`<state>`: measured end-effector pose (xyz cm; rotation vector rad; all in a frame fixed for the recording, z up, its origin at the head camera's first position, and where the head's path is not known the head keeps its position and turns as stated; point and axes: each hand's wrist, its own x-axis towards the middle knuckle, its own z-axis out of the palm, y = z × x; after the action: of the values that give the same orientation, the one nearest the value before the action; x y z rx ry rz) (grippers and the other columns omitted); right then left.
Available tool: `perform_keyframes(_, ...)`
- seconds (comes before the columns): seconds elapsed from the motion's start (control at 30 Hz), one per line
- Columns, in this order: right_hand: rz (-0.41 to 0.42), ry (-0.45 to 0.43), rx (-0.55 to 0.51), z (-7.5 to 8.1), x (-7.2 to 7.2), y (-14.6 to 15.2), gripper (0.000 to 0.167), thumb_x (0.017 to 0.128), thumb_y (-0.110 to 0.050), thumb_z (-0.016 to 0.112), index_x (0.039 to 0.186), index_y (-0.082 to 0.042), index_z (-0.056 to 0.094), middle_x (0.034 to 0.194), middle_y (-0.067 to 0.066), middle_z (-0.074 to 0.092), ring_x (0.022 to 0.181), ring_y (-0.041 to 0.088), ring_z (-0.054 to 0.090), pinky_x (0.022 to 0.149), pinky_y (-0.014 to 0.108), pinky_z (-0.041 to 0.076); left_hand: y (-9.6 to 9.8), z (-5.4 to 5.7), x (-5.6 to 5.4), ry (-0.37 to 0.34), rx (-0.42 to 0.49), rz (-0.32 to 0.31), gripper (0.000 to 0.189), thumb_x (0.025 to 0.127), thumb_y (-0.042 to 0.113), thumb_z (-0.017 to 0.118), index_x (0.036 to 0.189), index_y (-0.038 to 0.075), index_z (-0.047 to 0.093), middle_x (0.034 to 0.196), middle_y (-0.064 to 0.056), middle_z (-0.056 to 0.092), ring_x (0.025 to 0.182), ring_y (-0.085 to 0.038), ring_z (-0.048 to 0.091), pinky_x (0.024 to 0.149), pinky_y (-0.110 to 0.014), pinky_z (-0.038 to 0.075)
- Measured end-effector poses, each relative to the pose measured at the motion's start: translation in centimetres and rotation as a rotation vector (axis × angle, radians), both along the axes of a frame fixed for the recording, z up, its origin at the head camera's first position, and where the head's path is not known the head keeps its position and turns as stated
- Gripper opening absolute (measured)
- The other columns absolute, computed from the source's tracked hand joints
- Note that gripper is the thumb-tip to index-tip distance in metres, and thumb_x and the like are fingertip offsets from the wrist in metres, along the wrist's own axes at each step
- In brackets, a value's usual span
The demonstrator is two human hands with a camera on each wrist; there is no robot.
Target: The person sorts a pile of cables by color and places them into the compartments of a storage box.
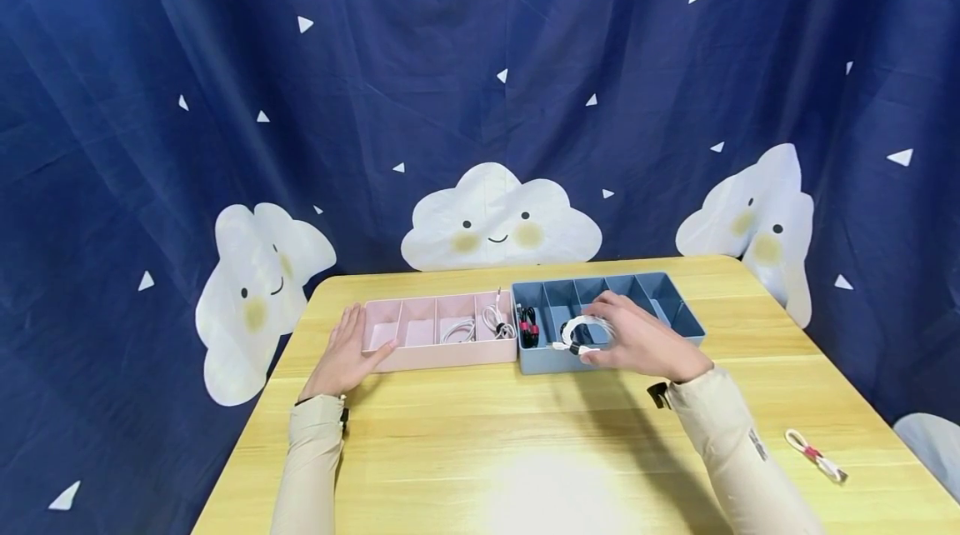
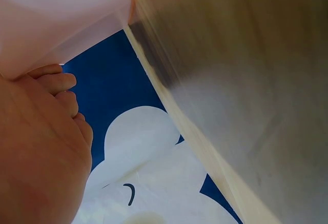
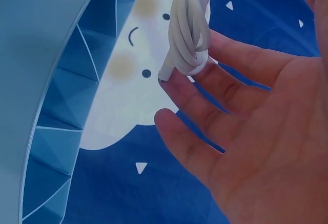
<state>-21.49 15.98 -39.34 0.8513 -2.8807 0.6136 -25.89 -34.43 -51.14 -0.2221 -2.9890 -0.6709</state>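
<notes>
Right hand (image 1: 643,342) pinches a coiled white cable bundle with a black tie (image 1: 581,333), fingertips clamped on the loop, holding it over the front edge of the blue plastic divided tray (image 1: 686,312). Black-and-red cable (image 1: 528,327) sits in the tray's compartment just left of that hand. Left hand (image 1: 347,354) lies flat, fingers straight and together, pressing the near left corner of the pink plastic divided tray (image 1: 420,354). Spare tied white cable (image 1: 815,454) lies on the wooden table (image 1: 480,452), well right of the right forearm
</notes>
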Motion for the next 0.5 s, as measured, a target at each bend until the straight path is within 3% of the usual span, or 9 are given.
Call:
perform_keyframes(0.27, 0.002, -0.001, -0.013, 0.1, -0.9, -0.7, 0.060, 0.081, -0.039, 0.087, 0.127, -0.006, 0.068, 0.124, 0.005, 0.063, 0.110, 0.020, 0.059, 0.098, 0.044, 0.054, 0.2, 0.5, 0.2, -0.011, 0.019, -0.004, 0.111, 0.097, 0.069, 0.053, 0.163, -0.006, 0.005, 0.174, -0.023, -0.001, 0.163, -0.040, -0.004, 0.132, -0.060, 0.005)
perform_keyframes(0.5, -0.002, -0.040, -0.017, 0.5, -1.5, -1.3, 0.062, 0.082, -0.041, 0.085, 0.130, -0.007, 0.067, 0.127, 0.005, 0.062, 0.108, 0.021, 0.060, 0.098, 0.045, 0.054, 0.3, 0.6, 0.4, -0.005, 0.021, -0.006, 0.111, 0.097, 0.070, 0.052, 0.163, -0.007, 0.006, 0.174, -0.024, 0.000, 0.163, -0.042, -0.001, 0.131, -0.062, 0.006)
